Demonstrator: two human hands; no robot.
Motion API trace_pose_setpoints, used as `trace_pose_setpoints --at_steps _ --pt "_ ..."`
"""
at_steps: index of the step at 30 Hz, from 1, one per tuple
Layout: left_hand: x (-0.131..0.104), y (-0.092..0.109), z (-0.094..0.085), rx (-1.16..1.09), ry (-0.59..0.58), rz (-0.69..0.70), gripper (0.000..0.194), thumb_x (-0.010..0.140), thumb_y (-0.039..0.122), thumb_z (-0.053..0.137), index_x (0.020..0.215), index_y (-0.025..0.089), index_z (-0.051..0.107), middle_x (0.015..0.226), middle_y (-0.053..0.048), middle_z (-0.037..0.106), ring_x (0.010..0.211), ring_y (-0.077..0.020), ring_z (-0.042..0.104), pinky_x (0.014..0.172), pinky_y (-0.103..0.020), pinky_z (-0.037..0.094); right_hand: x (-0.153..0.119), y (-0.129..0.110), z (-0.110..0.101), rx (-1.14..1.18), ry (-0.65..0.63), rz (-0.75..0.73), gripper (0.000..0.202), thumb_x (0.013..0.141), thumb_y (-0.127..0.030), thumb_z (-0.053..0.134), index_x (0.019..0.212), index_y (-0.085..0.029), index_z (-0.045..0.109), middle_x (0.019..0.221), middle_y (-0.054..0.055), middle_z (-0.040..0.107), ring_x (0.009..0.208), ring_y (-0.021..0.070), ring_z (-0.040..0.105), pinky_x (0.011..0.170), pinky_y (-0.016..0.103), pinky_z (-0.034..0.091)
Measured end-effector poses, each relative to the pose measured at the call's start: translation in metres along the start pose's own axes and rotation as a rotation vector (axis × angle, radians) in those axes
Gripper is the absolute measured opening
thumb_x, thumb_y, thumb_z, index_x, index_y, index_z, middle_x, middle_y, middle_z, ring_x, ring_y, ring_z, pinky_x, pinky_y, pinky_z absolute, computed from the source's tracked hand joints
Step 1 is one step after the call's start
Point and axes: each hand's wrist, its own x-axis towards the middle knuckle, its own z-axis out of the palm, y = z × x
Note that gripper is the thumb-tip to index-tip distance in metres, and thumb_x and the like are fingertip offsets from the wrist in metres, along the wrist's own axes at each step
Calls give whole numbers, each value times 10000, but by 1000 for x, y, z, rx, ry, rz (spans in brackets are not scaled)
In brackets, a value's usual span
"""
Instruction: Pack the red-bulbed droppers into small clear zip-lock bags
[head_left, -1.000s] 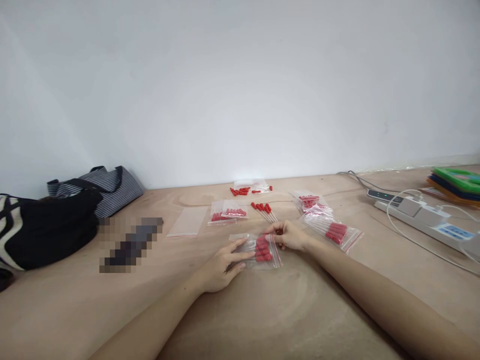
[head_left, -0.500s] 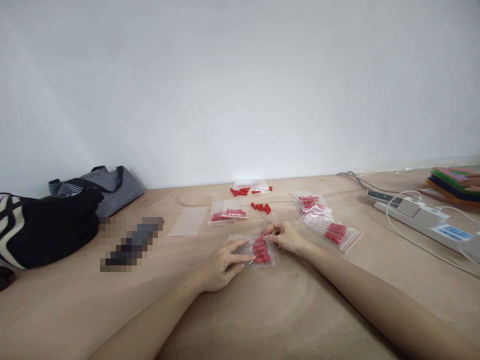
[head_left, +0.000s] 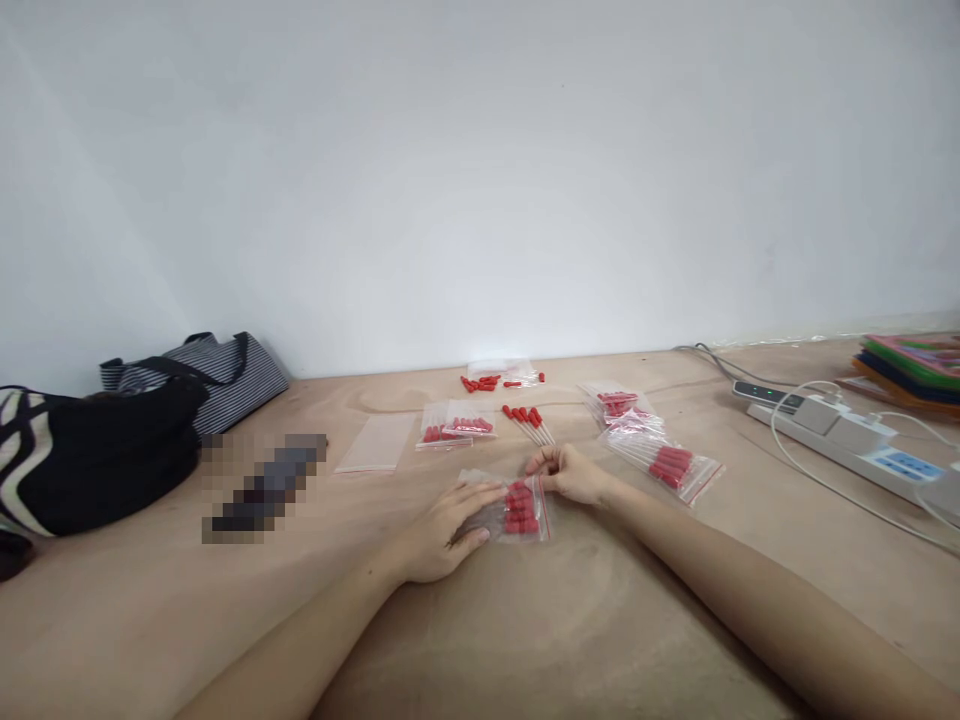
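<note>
A clear zip bag (head_left: 521, 509) with several red-capped pieces inside lies on the table between my hands. My left hand (head_left: 448, 527) rests on the bag's left part, fingers spread. At the bag's upper right corner, my right hand (head_left: 571, 474) has its fingers closed on the edge. Just behind are several loose red-tipped sticks (head_left: 531, 420). Filled bags (head_left: 457, 425) lie behind to the left, and more filled bags (head_left: 671, 465) lie to the right. A flat, see-through bag (head_left: 375, 444) is at the left.
Loose red caps (head_left: 480, 383) and a bag lie near the wall. At the left are a black bag (head_left: 112, 455), a striped bag (head_left: 240, 375) and a blurred dark object (head_left: 270, 485). At the right stand a power strip (head_left: 862, 445) with cables and coloured folders (head_left: 907, 365).
The bag between my hands has turned slightly and lies flatter. My left fingers have shifted on it, and my right hand has moved only a little.
</note>
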Motion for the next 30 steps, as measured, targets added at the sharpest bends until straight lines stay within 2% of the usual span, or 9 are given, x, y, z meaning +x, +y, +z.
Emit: trace_pose_setpoints --at_steps 3,9,12,19,22,24,26,27,30 --pt "0 -2 1 32 -20 -14 420 829 171 431 1232 282 395 1323 -33 359 1218 -210 294 1001 -454 207 0 1 -1 -111 111 -100 260 543 -351 692 615 -147 547 472 -54 459 436 55 372 416 191 284" --pt "0 -4 3 94 22 -15 371 820 179 448 1167 304 478 1335 -28 334 1230 -235 264 997 -478 193 -6 -2 -9 -44 -29 14 326 544 -408 680 612 -164 475 458 -77 416 396 40 325 371 176 241" --pt "1 -9 6 160 132 -16 417 792 157 472 1182 303 458 1301 -31 379 1216 -245 282 999 -495 169 -10 -2 -9 -47 -16 -38 364 502 -397 711 576 -162 443 474 -75 417 423 40 343 403 179 268" --pt "5 -14 11 190 478 -185 235 790 183 463 1012 189 539 1013 -71 515 921 -206 521 806 -358 425 -28 -2 -9 -82 -92 -54 353 564 -453 668 674 -149 525 508 -59 421 457 54 356 423 188 260" --pt "2 2 9 140 447 -129 142 809 291 460 850 187 547 828 -31 515 732 -156 536 679 -284 453 -41 -6 -17 -152 -125 -123 417 524 -445 698 793 -169 540 566 -59 431 477 59 366 434 188 282" --pt "1 16 10 122 370 -13 235 750 397 531 848 183 535 823 -37 514 743 -169 527 674 -282 446 -49 -8 -21 -270 -137 -225 500 504 -437 713 908 -190 552 617 -49 458 507 72 396 458 194 311" --pt "0 25 14 142 319 100 366 674 466 593 892 179 531 881 -60 528 800 -199 523 706 -302 440 -53 -9 -23 -439 -129 -335 471 565 -431 679 967 -212 572 660 -26 498 540 88 432 490 205 336" --pt "1 27 16 167 304 140 366 673 459 597 898 178 533 896 -67 535 808 -205 524 709 -305 438 -55 -8 -23 -526 -113 -386 397 630 -421 634 970 -221 587 681 -10 520 556 96 450 507 211 344" --pt "4 25 22 263 281 203 120 792 283 486 816 185 552 856 -55 560 763 -172 534 668 -272 434 -56 -6 -21 -774 -26 -527 237 803 -322 441 915 -228 627 723 33 563 589 110 487 533 225 333"
